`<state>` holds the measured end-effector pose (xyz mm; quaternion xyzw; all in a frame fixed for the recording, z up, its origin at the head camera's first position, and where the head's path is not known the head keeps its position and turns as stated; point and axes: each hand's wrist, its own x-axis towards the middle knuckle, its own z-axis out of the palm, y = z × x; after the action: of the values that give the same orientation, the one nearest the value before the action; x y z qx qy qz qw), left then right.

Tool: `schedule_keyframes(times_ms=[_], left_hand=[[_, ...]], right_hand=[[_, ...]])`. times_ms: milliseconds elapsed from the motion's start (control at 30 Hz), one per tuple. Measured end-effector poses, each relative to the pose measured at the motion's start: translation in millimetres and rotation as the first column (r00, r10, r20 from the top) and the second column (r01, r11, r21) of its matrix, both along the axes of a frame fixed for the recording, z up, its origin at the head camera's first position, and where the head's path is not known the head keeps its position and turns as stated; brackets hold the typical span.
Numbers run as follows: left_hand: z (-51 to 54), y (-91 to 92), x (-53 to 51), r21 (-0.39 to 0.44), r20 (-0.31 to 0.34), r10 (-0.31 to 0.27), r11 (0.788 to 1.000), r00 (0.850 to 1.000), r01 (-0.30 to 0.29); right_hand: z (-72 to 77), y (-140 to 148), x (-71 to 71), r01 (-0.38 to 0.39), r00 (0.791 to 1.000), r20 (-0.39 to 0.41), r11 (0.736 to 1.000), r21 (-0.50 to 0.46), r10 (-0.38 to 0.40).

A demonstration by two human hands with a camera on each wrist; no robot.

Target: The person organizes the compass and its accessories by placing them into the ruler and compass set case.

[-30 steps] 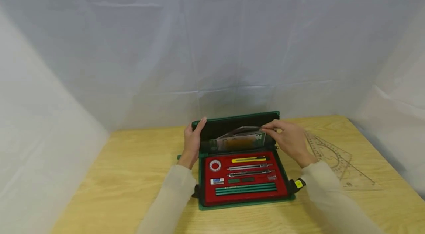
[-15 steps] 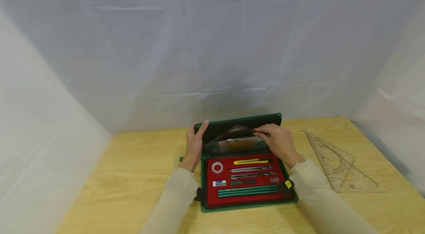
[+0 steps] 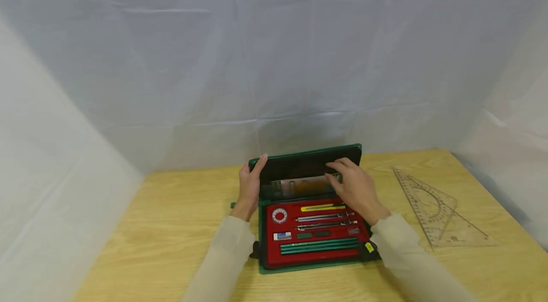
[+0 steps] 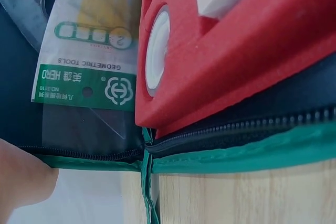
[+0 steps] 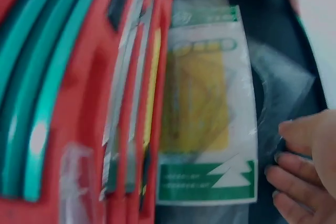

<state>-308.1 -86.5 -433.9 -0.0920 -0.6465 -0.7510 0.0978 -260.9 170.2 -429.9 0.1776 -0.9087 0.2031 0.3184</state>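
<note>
A green zip case lies open on the table, its lid raised. My left hand grips the lid's left edge, thumb on the inner side. Inside the lid, a clear packet with green bands and "GEOMETRIC TOOLS" printed on it sits beside a clear plastic piece. My right hand hovers at the lid's right side, thumb and fingers apart near the packet. The red tray below holds green pencils, a yellow cutter, metal compasses, an eraser and a white ring-shaped piece.
Transparent set squares lie overlapping on the wooden table, right of the case. A pale cloth backdrop stands behind the table and along both sides.
My right hand held up the edge of a clear sheet in the lid, moved left with it, then let go. The sheet now lies back in the lid. My left hand keeps its grip.
</note>
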Motion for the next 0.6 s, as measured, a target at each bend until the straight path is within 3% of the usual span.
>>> schedule_keyframes(times_ms=[133, 433, 600], left_hand=[[0.6, 2.0, -0.3, -0.011, 0.005, 0.008, 1.000, 1.000, -0.008], [2.7, 2.3, -2.6, -0.009, 0.020, -0.046, 0.999, 0.999, 0.047], [7.3, -9.9, -2.9, 0.016, 0.027, -0.022, 1.000, 0.999, 0.021]], right_hand=[[2.7, -4, 1.5, -0.030, 0.999, 0.026, 0.999, 0.014, 0.029], [0.4, -13, 15.8, 0.007, 0.992, 0.126, 0.996, 0.086, -0.018], [3.0, -20, 16.3, -0.054, 0.986, 0.160, 0.998, 0.042, 0.047]])
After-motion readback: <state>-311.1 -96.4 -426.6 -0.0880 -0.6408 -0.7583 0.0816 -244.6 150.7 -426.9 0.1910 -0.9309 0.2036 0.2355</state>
